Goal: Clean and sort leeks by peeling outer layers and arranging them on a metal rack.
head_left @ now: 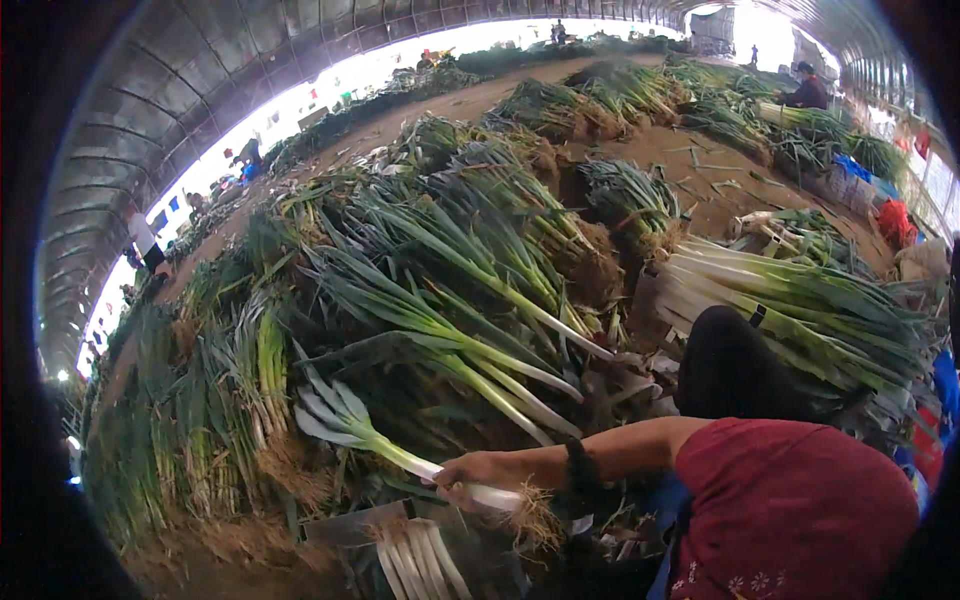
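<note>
My right hand (478, 478) comes in from the right, a dark band at the wrist below a red sleeve (800, 490). Its fingers are wrapped round the white stalk of a single leek (400, 457). The leaves of this leek fan out short and pale to the left, and its shaggy roots (537, 519) hang past my hand to the right. Just below lies a row of white leek stalks (423, 562) beside a flat greyish piece (358, 526). Loose leeks (490, 375) with long green leaves lie right above. My left hand is out of the picture.
Leek heaps with roots (205, 400) fill the left side. A pile of cleaned leeks (790, 300) lies at right, behind a dark-clad knee (738, 365). Bare soil (720, 175) runs farther back. Another person (806, 90) is at far right, and a red bag (897, 223) stands near there.
</note>
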`<state>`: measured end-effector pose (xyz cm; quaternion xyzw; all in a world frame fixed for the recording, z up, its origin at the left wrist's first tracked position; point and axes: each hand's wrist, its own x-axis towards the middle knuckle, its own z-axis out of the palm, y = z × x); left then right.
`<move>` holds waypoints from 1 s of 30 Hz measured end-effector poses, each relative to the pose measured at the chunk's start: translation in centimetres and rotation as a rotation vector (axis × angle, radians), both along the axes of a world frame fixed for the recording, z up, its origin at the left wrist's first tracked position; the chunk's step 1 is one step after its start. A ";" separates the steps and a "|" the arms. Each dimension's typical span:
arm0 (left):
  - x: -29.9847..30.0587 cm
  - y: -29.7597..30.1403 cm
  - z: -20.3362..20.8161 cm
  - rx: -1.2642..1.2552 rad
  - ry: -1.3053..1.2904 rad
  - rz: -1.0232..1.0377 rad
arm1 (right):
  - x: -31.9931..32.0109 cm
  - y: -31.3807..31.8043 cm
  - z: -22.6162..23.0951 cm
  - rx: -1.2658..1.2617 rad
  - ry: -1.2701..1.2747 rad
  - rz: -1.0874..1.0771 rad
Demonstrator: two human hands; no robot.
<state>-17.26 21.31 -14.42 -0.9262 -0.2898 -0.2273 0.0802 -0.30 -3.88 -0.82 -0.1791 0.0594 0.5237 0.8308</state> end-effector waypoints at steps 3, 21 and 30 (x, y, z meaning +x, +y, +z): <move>-0.2 0.3 -0.5 -0.021 -0.005 -0.006 | -1.8 -0.1 2.4 0.043 0.019 -0.035; -14.2 20.8 -19.2 0.233 0.116 0.194 | -5.3 3.1 6.3 0.007 -0.404 0.067; -7.5 9.9 -6.5 -0.064 0.058 0.171 | -4.8 4.9 6.4 -0.139 -0.591 0.088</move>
